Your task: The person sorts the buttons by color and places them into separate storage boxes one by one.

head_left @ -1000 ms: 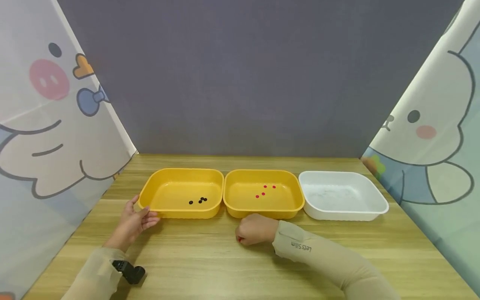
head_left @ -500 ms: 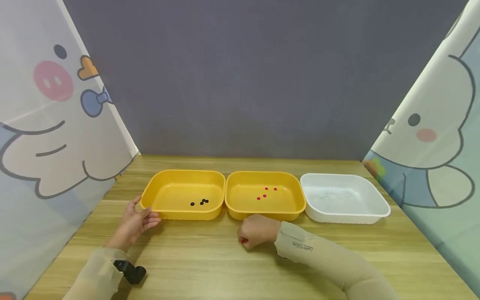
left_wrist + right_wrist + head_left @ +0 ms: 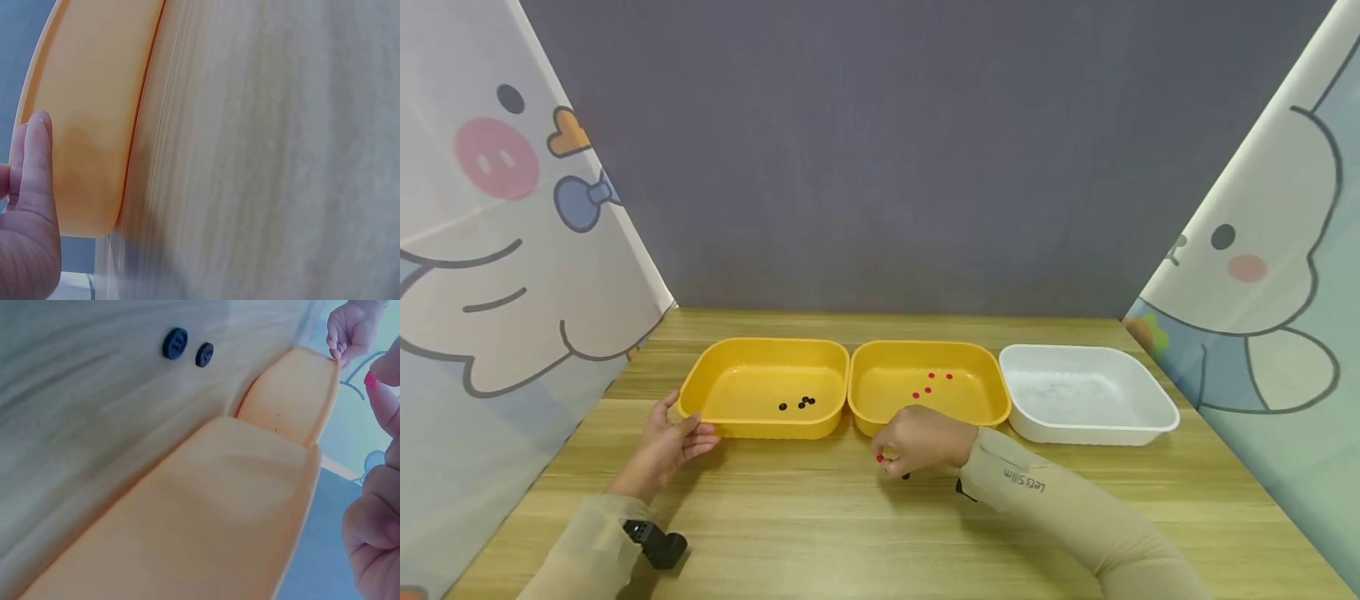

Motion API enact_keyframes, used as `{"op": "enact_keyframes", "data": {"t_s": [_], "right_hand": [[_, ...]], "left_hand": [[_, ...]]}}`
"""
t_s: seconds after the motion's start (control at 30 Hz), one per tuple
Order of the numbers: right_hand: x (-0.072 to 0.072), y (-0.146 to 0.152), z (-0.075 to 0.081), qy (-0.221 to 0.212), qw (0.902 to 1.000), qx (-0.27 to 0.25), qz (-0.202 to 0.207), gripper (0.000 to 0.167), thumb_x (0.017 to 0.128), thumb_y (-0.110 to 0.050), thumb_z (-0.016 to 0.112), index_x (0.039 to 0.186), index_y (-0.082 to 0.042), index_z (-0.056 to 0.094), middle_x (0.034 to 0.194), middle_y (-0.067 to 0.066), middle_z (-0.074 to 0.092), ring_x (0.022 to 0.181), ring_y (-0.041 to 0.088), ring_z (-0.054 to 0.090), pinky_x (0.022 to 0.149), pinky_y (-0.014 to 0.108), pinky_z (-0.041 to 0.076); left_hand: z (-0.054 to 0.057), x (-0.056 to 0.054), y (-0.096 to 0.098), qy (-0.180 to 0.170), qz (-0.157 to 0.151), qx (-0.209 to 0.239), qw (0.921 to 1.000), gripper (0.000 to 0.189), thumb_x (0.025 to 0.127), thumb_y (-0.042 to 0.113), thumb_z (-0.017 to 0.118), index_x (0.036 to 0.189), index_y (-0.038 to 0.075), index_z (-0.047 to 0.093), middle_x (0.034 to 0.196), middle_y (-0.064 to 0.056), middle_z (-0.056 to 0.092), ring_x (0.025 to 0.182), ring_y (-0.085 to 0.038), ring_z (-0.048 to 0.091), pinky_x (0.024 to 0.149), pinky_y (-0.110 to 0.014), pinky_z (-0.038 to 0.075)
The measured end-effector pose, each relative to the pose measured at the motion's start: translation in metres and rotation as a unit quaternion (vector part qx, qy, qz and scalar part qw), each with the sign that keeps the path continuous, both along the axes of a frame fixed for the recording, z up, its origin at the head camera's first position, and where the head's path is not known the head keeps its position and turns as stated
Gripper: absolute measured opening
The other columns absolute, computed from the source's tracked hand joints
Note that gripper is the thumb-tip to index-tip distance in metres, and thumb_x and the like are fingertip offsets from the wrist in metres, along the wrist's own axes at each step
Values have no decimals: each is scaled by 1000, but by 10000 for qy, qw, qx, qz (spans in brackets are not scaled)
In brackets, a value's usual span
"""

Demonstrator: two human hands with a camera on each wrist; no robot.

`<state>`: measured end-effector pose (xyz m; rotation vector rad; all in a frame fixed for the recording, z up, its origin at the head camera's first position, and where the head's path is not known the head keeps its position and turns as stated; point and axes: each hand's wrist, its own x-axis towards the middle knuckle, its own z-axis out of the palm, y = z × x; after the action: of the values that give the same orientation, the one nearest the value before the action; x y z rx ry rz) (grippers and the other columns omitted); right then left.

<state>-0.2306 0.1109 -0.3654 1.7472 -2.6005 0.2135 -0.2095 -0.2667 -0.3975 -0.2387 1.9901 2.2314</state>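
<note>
My right hand [image 3: 925,437] pinches a small red button [image 3: 370,378] between thumb and index fingertip, above the table in front of the middle yellow tray [image 3: 928,422]. Two black buttons [image 3: 175,343] lie on the wood below it in the right wrist view; in the head view the hand partly covers them. My left hand [image 3: 666,446] grips the near left corner of the left yellow tray [image 3: 767,429], fingers at its rim and front wall. Several black buttons [image 3: 783,407] lie in the left tray, and several red buttons [image 3: 928,390] in the middle one.
A white tray [image 3: 1090,435] stands at the right of the row, beside the middle tray. All three trays sit on a wood-grain table [image 3: 790,533]. A grey panel [image 3: 880,167] rises behind, with cartoon-printed sheets [image 3: 1262,333] at both sides.
My right hand has lifted from the table and shifted slightly right, bringing the pinched red button and a black button on the table into sight. The left hand holds still at the tray corner.
</note>
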Motion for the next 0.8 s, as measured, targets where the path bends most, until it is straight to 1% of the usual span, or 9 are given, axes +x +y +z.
{"op": "enact_keyframes", "data": {"t_s": [0.23,0.33,0.4,0.5,0.6,0.8], "right_hand": [[-1,4,6,306,9993,-221,3,5,77,-11,70,81,-14,69,63,-12,56,51,-3,36,50,6,33],[-4,6,6,332,9989,-329,-42,5,77,-11,68,82,-13,69,62,-11,55,49,-3,32,48,6,32],[-5,8,6,368,9985,-404,15,7,77,-11,68,84,-12,70,62,-10,56,49,-3,32,47,7,32],[-8,10,9,521,9974,-496,68,7,78,-10,68,84,-12,70,64,-8,60,50,-2,35,50,7,36],[-10,11,12,653,9961,-597,32,6,78,-10,68,84,-12,70,67,-6,63,52,-1,39,53,8,40],[-15,9,20,606,9965,-562,-85,5,80,-10,67,85,-10,70,71,-5,64,51,0,42,55,9,43]], "left_hand": [[-1,2,-1,-3,12,-57,10000,71,102,0,28,147,12,-25,67,2,65,60,-10,67,64,-24,59],[-1,2,-1,16,11,-73,10000,71,102,0,28,147,12,-24,67,2,65,60,-10,67,64,-24,59],[-1,2,-2,8,-1,-57,10000,71,102,0,29,147,12,-25,68,2,65,61,-10,67,65,-24,59],[0,2,-2,-10,6,-33,10000,71,102,0,29,147,12,-24,68,2,65,61,-10,67,64,-24,59],[0,1,-2,-12,7,-8,10000,72,102,1,30,147,13,-24,68,2,65,61,-10,67,64,-24,59],[1,0,-1,-29,12,31,10000,73,101,-1,30,148,12,-24,68,1,66,61,-10,67,64,-24,59]]}}
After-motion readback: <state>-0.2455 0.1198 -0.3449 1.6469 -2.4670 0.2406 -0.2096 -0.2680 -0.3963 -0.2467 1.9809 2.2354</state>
